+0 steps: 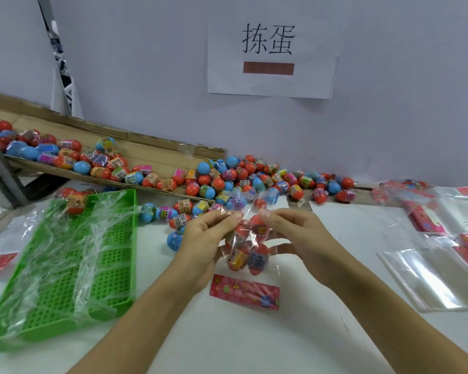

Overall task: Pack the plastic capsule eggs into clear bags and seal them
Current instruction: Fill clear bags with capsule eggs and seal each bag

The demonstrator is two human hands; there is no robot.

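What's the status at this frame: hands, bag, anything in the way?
Left hand and right hand both pinching the top of the clear bag. Several eggs inside, bag held above the table. Nothing in the way.

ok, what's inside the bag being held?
The clear bag holds capsule eggs, red with colored labels; at least four show. Glare and overlap hide the exact count.
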